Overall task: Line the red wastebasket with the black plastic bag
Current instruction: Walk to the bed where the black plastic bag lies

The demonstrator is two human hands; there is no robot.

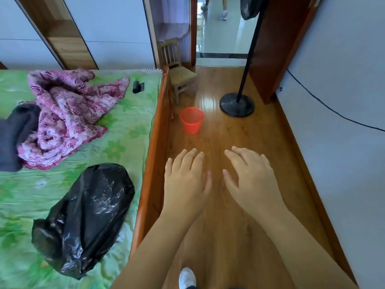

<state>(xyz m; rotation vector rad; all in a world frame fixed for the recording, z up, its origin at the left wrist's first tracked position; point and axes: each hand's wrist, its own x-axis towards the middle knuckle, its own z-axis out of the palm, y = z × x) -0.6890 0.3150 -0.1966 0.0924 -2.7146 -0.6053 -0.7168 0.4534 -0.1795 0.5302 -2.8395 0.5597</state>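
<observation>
The red wastebasket [191, 120] stands upright and unlined on the wooden floor beside the bed frame, ahead of me. The black plastic bag [83, 217] lies crumpled on the green bedsheet at my lower left. My left hand [186, 180] and my right hand [251, 177] hover side by side over the floor, palms down, fingers spread, holding nothing. Both hands are nearer to me than the wastebasket and to the right of the bag, with the bed rail between them and the bag.
A bed [125, 142] with a pink floral blanket [66, 119] and dark clothing [16, 134] fills the left. A small wooden chair [181, 76] and a fan stand base [237, 105] stand beyond the wastebasket. A wall with a black cable [333, 113] bounds the right. Another person's legs show in the doorway.
</observation>
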